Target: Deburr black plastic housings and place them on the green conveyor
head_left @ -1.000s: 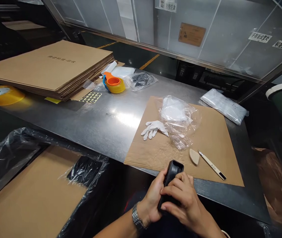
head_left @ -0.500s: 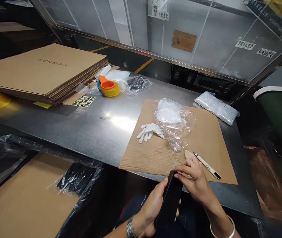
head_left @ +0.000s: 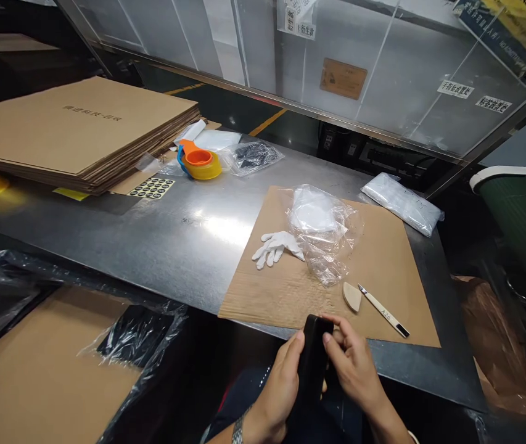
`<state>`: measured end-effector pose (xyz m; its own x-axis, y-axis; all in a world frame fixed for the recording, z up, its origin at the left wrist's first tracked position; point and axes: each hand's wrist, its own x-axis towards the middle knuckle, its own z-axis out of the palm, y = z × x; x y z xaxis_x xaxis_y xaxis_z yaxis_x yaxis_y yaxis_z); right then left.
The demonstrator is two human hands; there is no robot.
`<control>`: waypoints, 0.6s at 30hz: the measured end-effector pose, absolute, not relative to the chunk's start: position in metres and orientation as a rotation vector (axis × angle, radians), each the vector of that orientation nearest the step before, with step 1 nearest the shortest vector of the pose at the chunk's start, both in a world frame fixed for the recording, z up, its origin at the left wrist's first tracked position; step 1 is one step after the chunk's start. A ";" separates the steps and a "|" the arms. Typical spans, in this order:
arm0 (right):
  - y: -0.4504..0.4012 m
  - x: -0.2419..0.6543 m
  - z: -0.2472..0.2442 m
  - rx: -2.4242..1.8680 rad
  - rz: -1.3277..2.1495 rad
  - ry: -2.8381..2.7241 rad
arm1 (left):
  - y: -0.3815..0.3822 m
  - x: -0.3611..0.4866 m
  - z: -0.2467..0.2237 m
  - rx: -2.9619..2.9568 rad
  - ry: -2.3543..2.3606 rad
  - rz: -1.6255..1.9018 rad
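A long black object is held below the table's front edge, tilted slightly. My left hand is closed around its left side, the thumb along the edge. My right hand grips its upper right edge between thumb and fingers. Beyond the hands, a brown cardboard sheet bears a beige wedge-shaped piece, a pale craft knife marked A26, a white glove and a crumpled clear plastic bag with white material in it.
Stacked cardboard fills the table's left, beside an orange tape dispenser and a sticker sheet. A wrapped white packet lies at the right. A plastic-lined box stands at lower left.
My right hand has moved down along the black object's right edge, uncovering the wedge-shaped piece. The black object stands more upright. The view has shifted slightly.
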<state>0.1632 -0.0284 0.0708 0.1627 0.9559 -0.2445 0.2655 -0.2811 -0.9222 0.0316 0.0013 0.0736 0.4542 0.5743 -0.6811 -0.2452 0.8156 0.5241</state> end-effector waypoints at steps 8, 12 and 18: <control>-0.023 0.162 0.072 -1.715 1.171 -1.161 | 0.006 0.029 0.074 0.182 0.907 0.400; -0.042 0.148 0.064 -1.650 1.237 -1.241 | 0.011 0.027 0.074 0.081 0.899 0.505; -0.058 0.147 0.063 -1.293 1.601 -1.109 | 0.018 0.021 0.066 -0.026 0.863 0.464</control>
<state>0.1470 -0.0577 0.0632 -0.1758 0.9375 -0.3003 -0.0483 -0.3129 -0.9486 0.0206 0.0179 0.0660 0.5569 0.3831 -0.7370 -0.4036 0.9003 0.1631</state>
